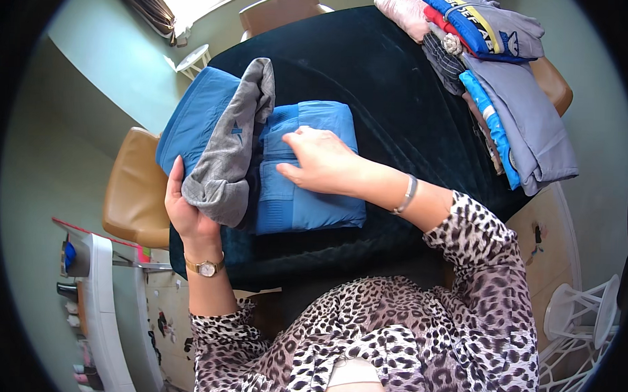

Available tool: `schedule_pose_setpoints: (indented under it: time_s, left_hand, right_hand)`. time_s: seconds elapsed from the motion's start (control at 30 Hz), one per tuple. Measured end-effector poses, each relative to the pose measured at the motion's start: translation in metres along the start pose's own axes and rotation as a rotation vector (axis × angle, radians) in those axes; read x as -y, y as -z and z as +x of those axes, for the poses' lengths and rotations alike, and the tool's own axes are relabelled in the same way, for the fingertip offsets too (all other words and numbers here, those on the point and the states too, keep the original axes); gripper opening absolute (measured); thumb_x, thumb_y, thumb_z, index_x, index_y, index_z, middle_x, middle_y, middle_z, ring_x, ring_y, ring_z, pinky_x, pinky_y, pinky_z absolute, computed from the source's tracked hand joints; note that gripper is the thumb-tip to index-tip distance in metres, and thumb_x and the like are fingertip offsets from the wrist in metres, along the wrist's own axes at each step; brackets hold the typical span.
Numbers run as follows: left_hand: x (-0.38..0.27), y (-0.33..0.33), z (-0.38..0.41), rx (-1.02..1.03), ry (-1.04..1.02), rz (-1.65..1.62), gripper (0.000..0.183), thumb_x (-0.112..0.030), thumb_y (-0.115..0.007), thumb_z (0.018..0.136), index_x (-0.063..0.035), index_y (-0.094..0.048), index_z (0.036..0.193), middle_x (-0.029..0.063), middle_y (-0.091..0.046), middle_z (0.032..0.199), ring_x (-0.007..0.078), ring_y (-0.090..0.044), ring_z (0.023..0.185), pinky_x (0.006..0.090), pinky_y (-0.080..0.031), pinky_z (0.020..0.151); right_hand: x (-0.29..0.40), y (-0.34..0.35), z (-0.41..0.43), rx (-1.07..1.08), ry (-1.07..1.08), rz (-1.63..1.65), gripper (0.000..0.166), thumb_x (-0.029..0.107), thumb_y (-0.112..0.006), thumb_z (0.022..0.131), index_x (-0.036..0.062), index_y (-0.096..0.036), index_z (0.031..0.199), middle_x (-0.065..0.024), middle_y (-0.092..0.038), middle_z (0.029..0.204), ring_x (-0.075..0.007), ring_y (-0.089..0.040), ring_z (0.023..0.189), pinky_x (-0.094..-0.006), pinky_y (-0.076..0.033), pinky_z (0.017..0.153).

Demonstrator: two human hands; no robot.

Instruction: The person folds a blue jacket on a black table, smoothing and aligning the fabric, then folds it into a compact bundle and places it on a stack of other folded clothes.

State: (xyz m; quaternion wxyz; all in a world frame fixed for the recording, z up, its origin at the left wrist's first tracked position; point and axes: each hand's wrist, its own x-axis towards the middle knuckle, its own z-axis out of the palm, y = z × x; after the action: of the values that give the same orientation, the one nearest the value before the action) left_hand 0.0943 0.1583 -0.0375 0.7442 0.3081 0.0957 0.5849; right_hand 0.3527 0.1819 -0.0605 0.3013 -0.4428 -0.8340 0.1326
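A blue garment with a grey lining [222,151] lies partly folded on the dark velvet tablecloth [390,79]. My left hand [191,210] grips its left part at the near end, thumb on the blue outside, and that part stands tilted up with a small blue mark on the grey side. To the right is the flat folded blue section [324,212], with ribbed bands and a seam across its middle. Over that section is my right hand [320,160], thumb and fingers apart, holding nothing; whether it touches the cloth I cannot tell.
Folded clothes are piled at the table's far right, among them grey trousers [529,115] and a blue-and-grey top [486,31]. Tan chairs stand at the left [138,190] and far side [279,13]. A white stool [582,314] is at the lower right, a white shelf [103,292] lower left.
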Motion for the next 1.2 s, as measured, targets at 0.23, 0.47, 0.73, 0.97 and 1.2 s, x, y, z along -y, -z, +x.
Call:
schedule_pose_setpoints:
  time_s: [0.23,0.47,0.73,0.97,1.2]
  left_hand:
    - [-0.001,0.004,-0.007,-0.017,-0.057,0.028,0.058,-0.034,-0.043,0.104,0.0118,-0.043,0.139,0.0276,-0.051,0.142,0.04,-0.051,0.131,0.0522,-0.037,0.114]
    - [0.005,-0.001,-0.006,0.085,-0.015,-0.054,0.06,-0.034,-0.043,0.104,0.0132,-0.041,0.14,0.0275,-0.05,0.143,0.0397,-0.05,0.132,0.0518,-0.036,0.115]
    - [0.003,0.0,-0.011,0.003,-0.044,-0.134,0.055,-0.033,-0.046,0.104,0.0133,-0.049,0.133,0.0291,-0.056,0.136,0.0413,-0.054,0.127,0.053,-0.039,0.112]
    - [0.005,-0.008,-0.01,0.03,-0.017,-0.141,0.054,-0.033,-0.046,0.104,0.0127,-0.051,0.131,0.0289,-0.057,0.135,0.0409,-0.055,0.126,0.0533,-0.04,0.112]
    - [0.001,0.001,-0.014,0.08,-0.031,-0.175,0.055,-0.034,-0.045,0.103,0.0131,-0.051,0.131,0.0292,-0.056,0.135,0.0414,-0.054,0.127,0.0531,-0.04,0.112]
  right_hand:
    - [0.041,-0.017,0.063,0.334,-0.001,-0.332,0.048,0.042,-0.06,0.086,-0.0004,-0.075,0.101,-0.0217,-0.072,0.102,-0.0364,-0.07,0.098,-0.0434,-0.057,0.084]
    - [0.029,0.003,0.072,0.552,0.073,-0.328,0.059,0.051,-0.061,0.077,-0.0015,-0.075,0.101,-0.0217,-0.072,0.106,-0.0328,-0.07,0.101,-0.0406,-0.056,0.087]
    - [0.002,0.01,0.059,0.507,0.054,-0.136,0.08,0.05,-0.066,0.077,0.0036,-0.054,0.14,-0.0257,-0.069,0.113,-0.0384,-0.067,0.105,-0.0408,-0.054,0.092]
    - [0.018,-0.009,0.065,0.445,0.023,-0.297,0.069,0.047,-0.072,0.074,-0.0034,-0.064,0.12,-0.023,-0.072,0.1,-0.0371,-0.07,0.096,-0.0418,-0.056,0.087]
    - [-0.034,0.012,0.042,0.251,-0.036,0.28,0.035,0.026,-0.07,0.07,0.0023,-0.062,0.095,-0.0102,-0.061,0.078,-0.0203,-0.058,0.074,-0.0328,-0.047,0.069]
